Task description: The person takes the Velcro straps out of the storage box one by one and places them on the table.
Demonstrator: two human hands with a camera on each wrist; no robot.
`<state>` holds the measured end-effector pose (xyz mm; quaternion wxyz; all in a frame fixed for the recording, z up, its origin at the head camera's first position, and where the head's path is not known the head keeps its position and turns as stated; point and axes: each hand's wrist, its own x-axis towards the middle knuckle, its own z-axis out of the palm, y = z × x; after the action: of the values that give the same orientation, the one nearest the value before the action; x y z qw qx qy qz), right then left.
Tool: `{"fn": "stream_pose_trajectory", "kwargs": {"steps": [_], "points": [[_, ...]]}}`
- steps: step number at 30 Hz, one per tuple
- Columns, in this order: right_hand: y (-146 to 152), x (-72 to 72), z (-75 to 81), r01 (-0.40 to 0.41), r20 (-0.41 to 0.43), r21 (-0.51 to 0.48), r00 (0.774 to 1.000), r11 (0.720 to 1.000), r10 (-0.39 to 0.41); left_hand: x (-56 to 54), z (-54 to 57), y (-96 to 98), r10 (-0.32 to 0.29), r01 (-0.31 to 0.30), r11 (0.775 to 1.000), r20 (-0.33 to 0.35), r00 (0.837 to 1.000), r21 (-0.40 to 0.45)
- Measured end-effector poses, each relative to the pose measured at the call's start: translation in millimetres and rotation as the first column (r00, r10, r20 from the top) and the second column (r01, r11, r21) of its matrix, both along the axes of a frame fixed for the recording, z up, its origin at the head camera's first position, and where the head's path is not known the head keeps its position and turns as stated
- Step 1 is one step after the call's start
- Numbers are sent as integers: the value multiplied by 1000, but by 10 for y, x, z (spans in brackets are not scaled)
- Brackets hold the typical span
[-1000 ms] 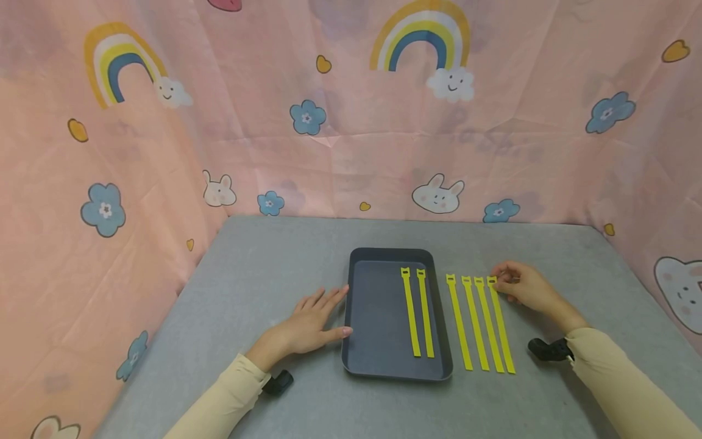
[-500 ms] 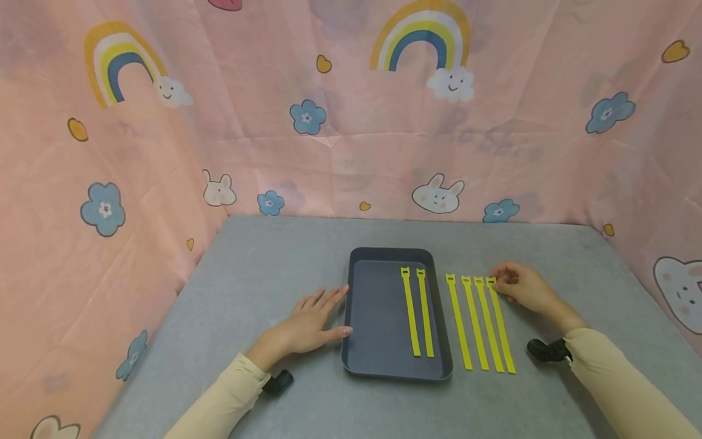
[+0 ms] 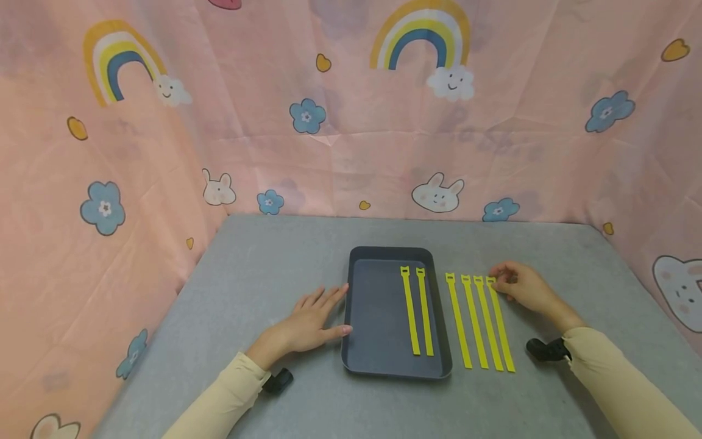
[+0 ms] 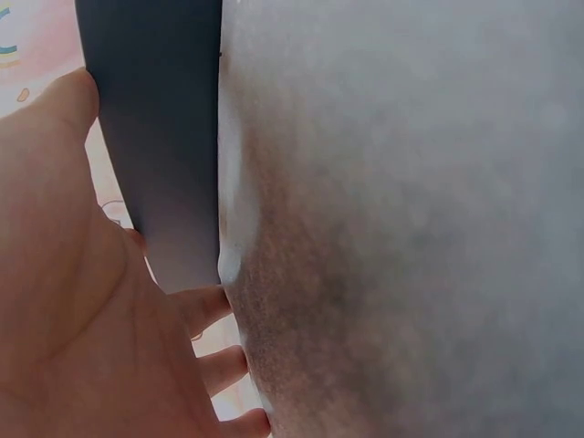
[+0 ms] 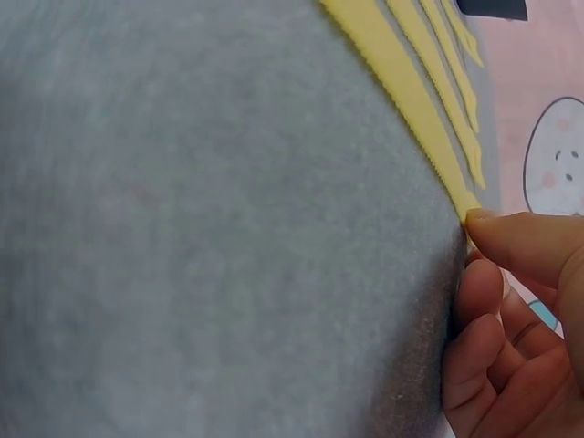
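Observation:
My left hand [image 3: 307,323] is spread with straight fingers, its thumb and fingertips at the left wall of a dark grey rectangular tray [image 3: 362,370]. The left wrist view shows its thumb against the tray's outer side [image 4: 164,137]. Two yellow cable ties [image 3: 410,314] with slotted heads lie parallel in the tray's right half. Several more lie in a row on the table to the right of it. At the far end of the outermost cable tie [image 3: 501,332], my right hand [image 3: 521,288] pinches its head between thumb and index finger; most of the tie [image 5: 401,87] lies flat.
A grey table [image 3: 274,256] carries everything. Pink curtains [image 3: 351,164] printed with rainbows and rabbits hang behind it and at both sides. A black wrist-worn device [image 3: 278,382] is at the left cuff, and another black device [image 3: 547,350] at the right cuff.

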<state>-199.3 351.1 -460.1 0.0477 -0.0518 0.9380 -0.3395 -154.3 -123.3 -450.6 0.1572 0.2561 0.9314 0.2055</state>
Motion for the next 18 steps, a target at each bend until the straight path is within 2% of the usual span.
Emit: {"fn": "stream_pose_trajectory", "kwargs": {"steps": [10, 15, 18], "points": [[4, -2, 16, -4, -8, 3, 1000, 1000, 4, -12, -1, 5, -11, 11, 1000, -8, 1000, -18], [-36, -12, 130, 17, -19, 3, 1000, 1000, -17, -5, 9, 3, -5, 5, 1000, -4, 1000, -14], [-110, -15, 238, 13, -52, 4, 999, 1000, -13, 1, 7, -5, -3, 3, 1000, -2, 1000, -17]]}}
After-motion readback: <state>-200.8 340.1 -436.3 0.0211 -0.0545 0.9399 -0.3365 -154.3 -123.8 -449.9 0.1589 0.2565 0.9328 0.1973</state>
